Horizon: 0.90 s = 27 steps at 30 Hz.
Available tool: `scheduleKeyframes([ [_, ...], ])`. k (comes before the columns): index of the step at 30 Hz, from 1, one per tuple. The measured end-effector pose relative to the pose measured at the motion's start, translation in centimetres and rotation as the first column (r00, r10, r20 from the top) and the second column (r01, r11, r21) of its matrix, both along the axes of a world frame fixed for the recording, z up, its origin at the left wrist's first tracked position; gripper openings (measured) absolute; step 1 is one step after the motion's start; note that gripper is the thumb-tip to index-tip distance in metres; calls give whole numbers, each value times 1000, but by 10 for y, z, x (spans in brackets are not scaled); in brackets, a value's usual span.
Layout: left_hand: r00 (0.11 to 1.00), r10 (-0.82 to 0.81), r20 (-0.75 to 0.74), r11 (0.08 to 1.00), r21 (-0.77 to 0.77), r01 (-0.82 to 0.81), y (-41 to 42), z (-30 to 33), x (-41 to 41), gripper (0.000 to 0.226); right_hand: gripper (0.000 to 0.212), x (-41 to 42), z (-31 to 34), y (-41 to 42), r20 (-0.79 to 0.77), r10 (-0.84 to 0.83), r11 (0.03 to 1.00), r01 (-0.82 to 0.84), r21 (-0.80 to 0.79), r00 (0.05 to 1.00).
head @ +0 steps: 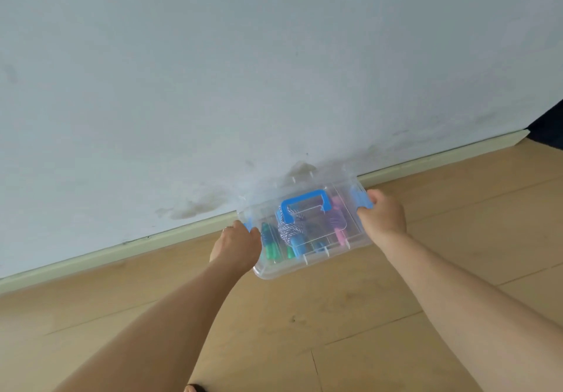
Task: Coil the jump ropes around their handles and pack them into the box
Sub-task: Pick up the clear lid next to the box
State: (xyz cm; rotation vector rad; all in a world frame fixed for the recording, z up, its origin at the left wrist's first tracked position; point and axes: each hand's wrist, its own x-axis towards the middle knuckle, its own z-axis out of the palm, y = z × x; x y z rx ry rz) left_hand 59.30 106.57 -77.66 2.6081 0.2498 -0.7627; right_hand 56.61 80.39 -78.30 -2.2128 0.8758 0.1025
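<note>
Box (pixel 307 233) sits low by the wall (pixel 213 72), just in front of the baseboard (pixel 426 163), over the wood floor (pixel 274 330), and whether it rests on the boards or hangs just above them I can't tell. Lid (pixel 332 192) is on, blue handle (pixel 304 203) on top, ropes (pixel 289 227) coiled inside. Green, blue and pink grips show through the clear plastic.

Left hand (pixel 237 247) grips the box's left end at the blue latch (pixel 248 225), fingers curled round the edge. Right hand (pixel 384 212) holds the right end, thumb and fingers pinching the other latch (pixel 364 198).

Now the danger. If either latch isn't fully snapped, a lift by the ends could pop the lid and spill those coils loose. Clear plastic looks slick too, so a slack grip on one end would tip the box. A bulging rope bundle could also push the lid up.

Long axis runs from lower left to upper right, roughly along the wall. Lid faces up, and the handle lies along the same line.
</note>
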Motion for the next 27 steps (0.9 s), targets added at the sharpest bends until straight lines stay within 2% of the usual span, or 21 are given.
scheduleKeyframes([
  [2, 997, -66, -26, 995, 78, 68, -3, -6, 5, 22, 35, 6, -16, 0, -11, 24, 999, -24, -33, 1000],
  [4, 992, -117, -38, 982, 142, 121, -6, -10, 9, 29, 31, 8, -31, 1, -6, 31, 997, -32, -72, 999],
  [6, 992, -121, -40, 983, 133, 125, -6, -19, 12, 28, 29, 9, -44, 2, 10, 20, 993, -19, -116, 1000],
  [8, 997, -69, -30, 994, 87, 71, -3, -32, 16, 25, 30, 9, -51, 1, 15, 8, 990, -5, -144, 1000],
  [13, 999, 43, -15, 999, -11, -43, 1, -47, 19, 33, 33, 8, -61, -9, -11, 5, 985, -6, -171, 1000],
  [18, 989, 141, -40, 986, -79, -144, 1, -56, 24, 35, 28, 11, -65, -15, -2, -9, 994, 9, -106, 1000],
  [22, 959, 282, -40, 957, -60, -284, -1, -62, 25, 49, 27, 10, -68, -20, -3, -31, 999, 31, -18, 1000],
  [24, 939, 329, -97, 943, -22, -332, 0, -65, 28, 58, 27, 10, -68, -21, -13, -39, 999, 39, -25, 999],
  [27, 935, 323, -145, 937, -89, -337, 5, -66, 30, 48, 27, 9, -68, -21, -55, -61, 998, 59, -32, 997],
])
